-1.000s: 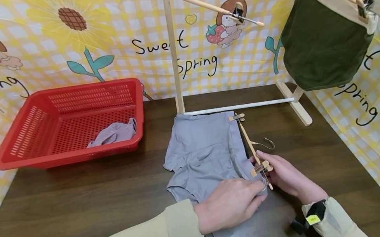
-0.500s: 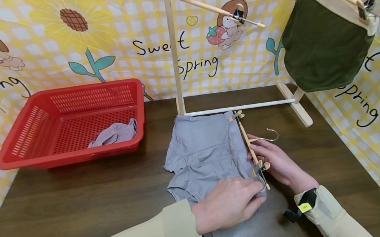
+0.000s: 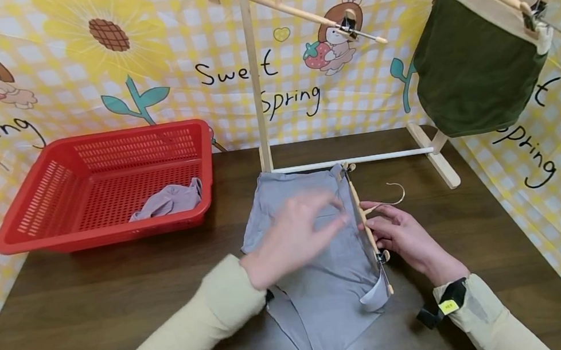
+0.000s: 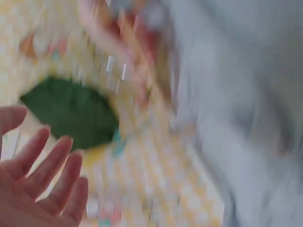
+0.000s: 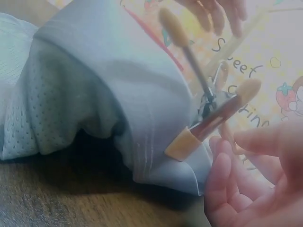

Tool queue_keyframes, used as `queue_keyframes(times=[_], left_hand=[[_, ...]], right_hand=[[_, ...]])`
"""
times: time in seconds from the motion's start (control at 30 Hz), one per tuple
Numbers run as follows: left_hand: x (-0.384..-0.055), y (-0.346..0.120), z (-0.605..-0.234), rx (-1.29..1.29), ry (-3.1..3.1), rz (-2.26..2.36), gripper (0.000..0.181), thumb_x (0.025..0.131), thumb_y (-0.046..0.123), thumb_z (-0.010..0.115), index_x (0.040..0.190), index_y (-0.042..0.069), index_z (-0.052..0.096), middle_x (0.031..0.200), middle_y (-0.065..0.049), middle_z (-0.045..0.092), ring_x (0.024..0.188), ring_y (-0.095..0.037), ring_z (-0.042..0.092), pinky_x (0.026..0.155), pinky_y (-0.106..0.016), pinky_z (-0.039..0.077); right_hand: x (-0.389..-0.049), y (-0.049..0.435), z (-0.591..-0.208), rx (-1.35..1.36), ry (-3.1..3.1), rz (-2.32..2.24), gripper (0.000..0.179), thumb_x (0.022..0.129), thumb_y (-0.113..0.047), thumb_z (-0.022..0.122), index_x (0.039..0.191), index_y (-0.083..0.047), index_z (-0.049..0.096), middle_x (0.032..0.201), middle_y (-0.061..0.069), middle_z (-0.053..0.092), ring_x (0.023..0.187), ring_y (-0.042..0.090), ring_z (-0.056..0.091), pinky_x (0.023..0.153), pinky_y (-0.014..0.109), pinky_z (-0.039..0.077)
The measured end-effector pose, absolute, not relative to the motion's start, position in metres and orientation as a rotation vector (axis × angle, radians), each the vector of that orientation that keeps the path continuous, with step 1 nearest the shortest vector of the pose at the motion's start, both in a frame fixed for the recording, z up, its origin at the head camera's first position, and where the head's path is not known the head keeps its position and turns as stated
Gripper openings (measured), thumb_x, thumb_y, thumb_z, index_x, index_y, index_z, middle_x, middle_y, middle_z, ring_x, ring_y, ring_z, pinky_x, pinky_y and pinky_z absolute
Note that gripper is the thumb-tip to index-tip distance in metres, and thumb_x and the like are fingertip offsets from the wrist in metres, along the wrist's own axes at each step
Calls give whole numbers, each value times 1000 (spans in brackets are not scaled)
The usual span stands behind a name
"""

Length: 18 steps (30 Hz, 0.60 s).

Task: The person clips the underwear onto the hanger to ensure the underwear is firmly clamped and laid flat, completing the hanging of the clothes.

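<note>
The grey garment [image 3: 325, 297] looks light, limp, best gripped by its waistband [image 5: 142, 113] along the hanger [image 3: 356, 195]. Right hand [image 3: 407, 241] pinches the hanger; left hand [image 3: 297, 233], empty, hovers beside it.

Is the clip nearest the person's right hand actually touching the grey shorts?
Touching. The right wrist view shows it: one flat end of the clip lies right against the shorts, with no gap between.
</note>
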State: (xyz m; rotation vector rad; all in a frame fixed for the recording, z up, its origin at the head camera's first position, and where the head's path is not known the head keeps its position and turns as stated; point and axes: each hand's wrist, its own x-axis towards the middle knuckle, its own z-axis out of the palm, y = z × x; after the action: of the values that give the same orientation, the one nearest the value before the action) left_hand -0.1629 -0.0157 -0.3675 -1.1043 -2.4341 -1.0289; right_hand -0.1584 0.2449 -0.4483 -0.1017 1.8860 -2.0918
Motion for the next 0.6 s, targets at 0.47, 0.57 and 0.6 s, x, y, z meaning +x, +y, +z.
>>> queue_keyframes(times=[0.47,0.57,0.6], left_hand=[[-266,-77,-303,-442,-2337,-1171,68,101,32,65,154,3,33,151,-13,43,128,-29,49,105,-36,40],[-279,-78,-301,-418,-2371,-1271,70,103,33,61,158,5,28,156,-12,40,132,-28,50,108,-34,39],[-282,-78,-301,-412,-2374,-1309,70,104,34,59,159,6,27,157,-12,40,133,-28,50,108,-34,40]], right_hand=[[-161,244,-445,-133,1916,-2082,51,104,-10,59,150,0,40,105,14,72,77,12,60,67,23,52],[-161,242,-443,-123,1923,-2083,52,103,-9,60,150,0,41,104,13,72,76,13,60,67,24,52],[-161,241,-443,-121,1929,-2083,52,103,-9,61,150,-1,42,103,13,72,76,13,60,68,24,52]])
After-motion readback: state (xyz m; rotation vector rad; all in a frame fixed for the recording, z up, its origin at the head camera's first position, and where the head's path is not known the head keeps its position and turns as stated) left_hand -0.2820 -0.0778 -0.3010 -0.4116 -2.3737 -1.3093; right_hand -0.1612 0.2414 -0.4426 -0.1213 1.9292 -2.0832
